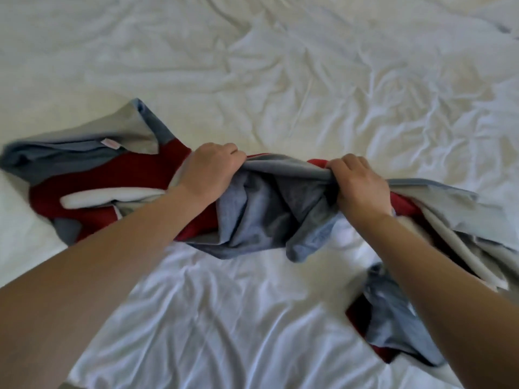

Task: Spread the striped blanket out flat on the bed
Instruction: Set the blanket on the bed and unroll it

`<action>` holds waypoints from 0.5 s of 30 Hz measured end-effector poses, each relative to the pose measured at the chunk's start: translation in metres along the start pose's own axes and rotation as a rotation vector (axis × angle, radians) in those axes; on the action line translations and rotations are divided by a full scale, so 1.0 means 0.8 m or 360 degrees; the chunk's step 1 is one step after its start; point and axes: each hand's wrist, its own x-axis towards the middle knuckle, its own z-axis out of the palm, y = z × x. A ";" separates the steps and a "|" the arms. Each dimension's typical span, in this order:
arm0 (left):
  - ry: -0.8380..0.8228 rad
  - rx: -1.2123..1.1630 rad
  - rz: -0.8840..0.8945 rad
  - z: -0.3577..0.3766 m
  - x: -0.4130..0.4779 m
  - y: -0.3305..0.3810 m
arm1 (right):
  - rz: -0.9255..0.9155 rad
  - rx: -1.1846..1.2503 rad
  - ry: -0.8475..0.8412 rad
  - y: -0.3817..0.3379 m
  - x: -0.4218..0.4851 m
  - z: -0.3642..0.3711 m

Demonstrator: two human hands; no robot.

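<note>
The striped blanket [261, 209], with red, blue-grey and pale grey bands, lies bunched and twisted across the middle of the bed [252, 80]. Its left part rests crumpled on the sheet, and its right part trails down toward the lower right. My left hand [209, 171] grips a fold of the blanket near its centre. About a hand's width to the right, my right hand [361, 183] grips another gathered fold. A pale grey edge is stretched taut between the two hands, and blue-grey cloth sags below it.
A wrinkled white sheet [224, 318] covers the bed on every side of the blanket. Deep creases run across the far right of the sheet [421, 94]. A small pink label [110, 143] shows on the blanket's left part.
</note>
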 end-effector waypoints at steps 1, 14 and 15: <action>-0.0011 0.0030 -0.0024 -0.001 -0.001 -0.021 | 0.0010 0.0003 0.0000 -0.013 0.016 0.001; -0.0176 -0.0069 -0.0338 0.041 0.010 -0.089 | 0.0109 0.0114 -0.0011 -0.067 0.059 0.067; -0.0129 -0.0107 -0.0384 0.038 0.010 -0.084 | 0.0102 0.0115 0.0120 -0.067 0.051 0.068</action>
